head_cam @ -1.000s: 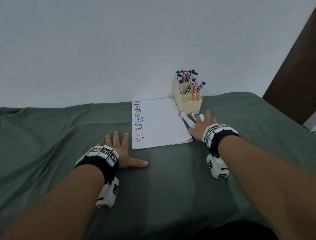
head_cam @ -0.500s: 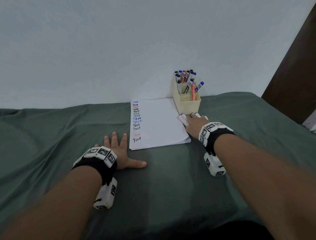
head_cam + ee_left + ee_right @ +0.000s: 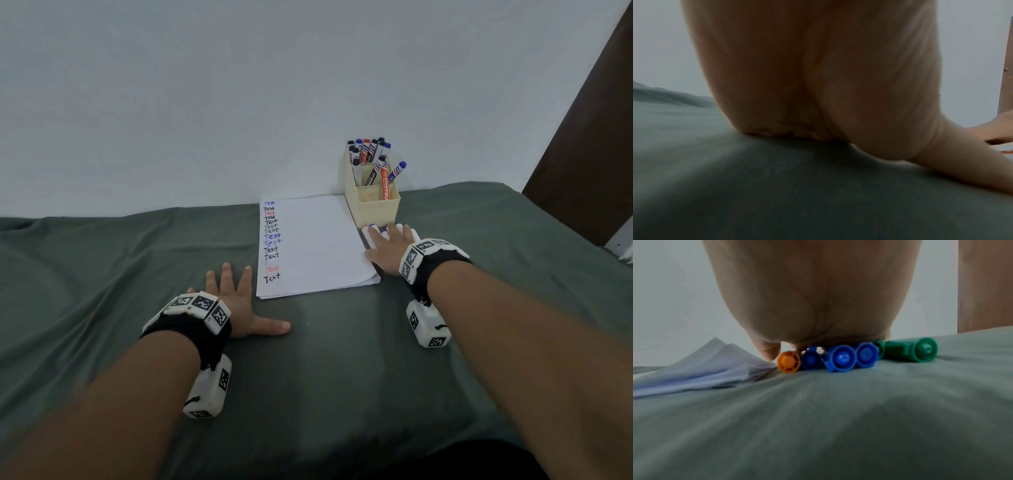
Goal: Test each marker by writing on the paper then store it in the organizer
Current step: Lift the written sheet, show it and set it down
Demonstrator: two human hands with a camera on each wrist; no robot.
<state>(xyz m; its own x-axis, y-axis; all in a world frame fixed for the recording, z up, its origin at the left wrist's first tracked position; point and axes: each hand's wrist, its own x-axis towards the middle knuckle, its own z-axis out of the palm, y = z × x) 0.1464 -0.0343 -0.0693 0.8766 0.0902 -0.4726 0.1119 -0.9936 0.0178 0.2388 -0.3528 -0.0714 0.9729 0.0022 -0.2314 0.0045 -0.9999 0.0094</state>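
White paper (image 3: pixel 311 246) with a column of "Test" words down its left side lies on the green cloth. A cream organizer (image 3: pixel 375 205) at its far right corner holds several markers (image 3: pixel 368 154). My right hand (image 3: pixel 385 248) lies flat, fingers straight, on a row of loose markers (image 3: pixel 371 229) right of the paper. In the right wrist view the palm (image 3: pixel 813 296) presses on their ends: an orange cap (image 3: pixel 788 364), blue caps (image 3: pixel 840 357) and a green marker (image 3: pixel 910 349). Left of the paper, my left hand (image 3: pixel 236 294) rests flat on the cloth, holding nothing.
Green cloth (image 3: pixel 102 274) covers the whole surface, and a pale wall (image 3: pixel 239 102) stands just behind the organizer. A dark wooden panel (image 3: pixel 582 154) rises at the far right. The paper stack's near corner (image 3: pixel 705 369) curls up beside my right thumb.
My right hand has slid left across the loose markers toward the paper and now covers most of them. The left hand stays flat in place.
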